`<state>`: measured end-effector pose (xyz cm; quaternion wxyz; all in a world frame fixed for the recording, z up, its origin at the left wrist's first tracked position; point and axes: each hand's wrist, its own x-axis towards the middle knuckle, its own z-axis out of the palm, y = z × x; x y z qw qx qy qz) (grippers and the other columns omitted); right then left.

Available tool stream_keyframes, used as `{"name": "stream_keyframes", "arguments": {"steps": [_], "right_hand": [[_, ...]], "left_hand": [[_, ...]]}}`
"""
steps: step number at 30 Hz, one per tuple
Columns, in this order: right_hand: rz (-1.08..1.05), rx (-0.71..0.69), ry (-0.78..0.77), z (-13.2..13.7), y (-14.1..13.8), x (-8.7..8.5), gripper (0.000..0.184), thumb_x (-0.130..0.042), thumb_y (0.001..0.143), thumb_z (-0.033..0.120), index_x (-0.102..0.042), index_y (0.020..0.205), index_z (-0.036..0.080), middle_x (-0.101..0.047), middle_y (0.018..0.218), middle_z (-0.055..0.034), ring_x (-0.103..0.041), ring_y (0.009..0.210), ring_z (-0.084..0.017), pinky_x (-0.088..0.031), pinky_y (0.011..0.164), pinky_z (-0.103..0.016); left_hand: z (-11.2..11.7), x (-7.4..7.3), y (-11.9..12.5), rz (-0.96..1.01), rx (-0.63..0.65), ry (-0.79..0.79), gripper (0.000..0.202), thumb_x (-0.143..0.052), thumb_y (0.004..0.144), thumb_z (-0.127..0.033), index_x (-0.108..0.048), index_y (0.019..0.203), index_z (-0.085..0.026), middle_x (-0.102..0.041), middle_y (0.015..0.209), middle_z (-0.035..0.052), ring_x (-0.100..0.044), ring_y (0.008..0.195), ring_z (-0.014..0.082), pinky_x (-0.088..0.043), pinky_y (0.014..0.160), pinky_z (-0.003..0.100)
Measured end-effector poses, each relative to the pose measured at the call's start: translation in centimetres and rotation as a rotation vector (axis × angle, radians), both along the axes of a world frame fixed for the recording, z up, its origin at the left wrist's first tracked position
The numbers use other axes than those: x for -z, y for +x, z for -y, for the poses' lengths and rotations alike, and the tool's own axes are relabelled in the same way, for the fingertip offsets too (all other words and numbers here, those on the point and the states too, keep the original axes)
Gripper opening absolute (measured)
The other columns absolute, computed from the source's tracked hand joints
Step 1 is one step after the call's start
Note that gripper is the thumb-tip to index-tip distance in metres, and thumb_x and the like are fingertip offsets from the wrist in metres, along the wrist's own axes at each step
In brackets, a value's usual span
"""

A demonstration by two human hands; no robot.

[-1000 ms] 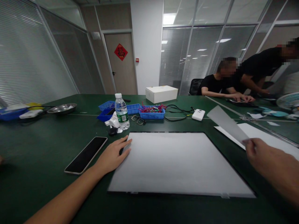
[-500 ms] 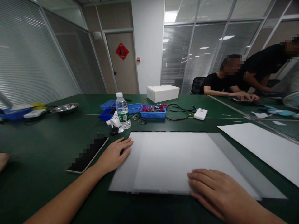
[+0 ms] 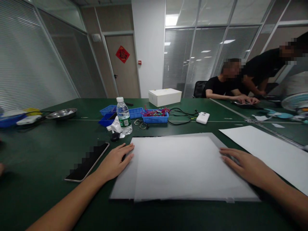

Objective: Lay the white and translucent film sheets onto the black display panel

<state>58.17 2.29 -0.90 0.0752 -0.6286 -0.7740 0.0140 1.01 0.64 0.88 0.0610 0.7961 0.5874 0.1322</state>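
In the head view, thin whitish translucent sheets lie stacked on a flat grey panel in front of me. The top sheet sits slightly askew, leaving a strip of panel bare on the left. My left hand rests at the panel's left edge, fingers stretched out and thumb apart. On the opposite side my right hand touches the right edge of the sheets with its fingers extended. Neither hand is wrapped round anything.
A dark-screened phone lies left of my forearm. Behind the panel are a water bottle, a blue bin of red wires, a white box and a white device. Another white sheet lies right. Two people work at far right.
My right hand has moved from the front edge up to the right edge. The sheets that stuck out at the right have shifted left over the panel. My left hand stays put.
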Motion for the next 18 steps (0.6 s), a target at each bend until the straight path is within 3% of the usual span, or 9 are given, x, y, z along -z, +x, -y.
{"name": "stream_keyframes", "arguments": {"steps": [11,18], "right_hand": [[0.161,-0.175,0.341,3.1,-6.6,-1.4,0.049,-0.040,0.105,0.051,-0.079,0.117,0.023,-0.072,0.119,-0.0071,-0.072,0.103,-0.024,-0.061,0.095,-0.049],[0.178,-0.239,0.388,3.1,-7.1,-1.3,0.048,-0.040,0.104,0.050,-0.080,0.110,0.024,-0.074,0.112,-0.0057,-0.071,0.100,-0.025,-0.060,0.090,-0.050]], "left_hand": [[0.3,0.1,-0.3,0.030,-0.007,0.034,0.063,-0.043,0.104,-0.058,-0.057,0.151,-0.020,-0.047,0.160,0.0109,-0.045,0.148,0.0344,-0.035,0.123,0.056],[0.2,0.3,-0.3,0.014,-0.001,0.038,0.061,-0.045,0.103,-0.056,-0.060,0.149,-0.018,-0.048,0.160,0.0122,-0.046,0.147,0.0353,-0.034,0.124,0.055]]}}
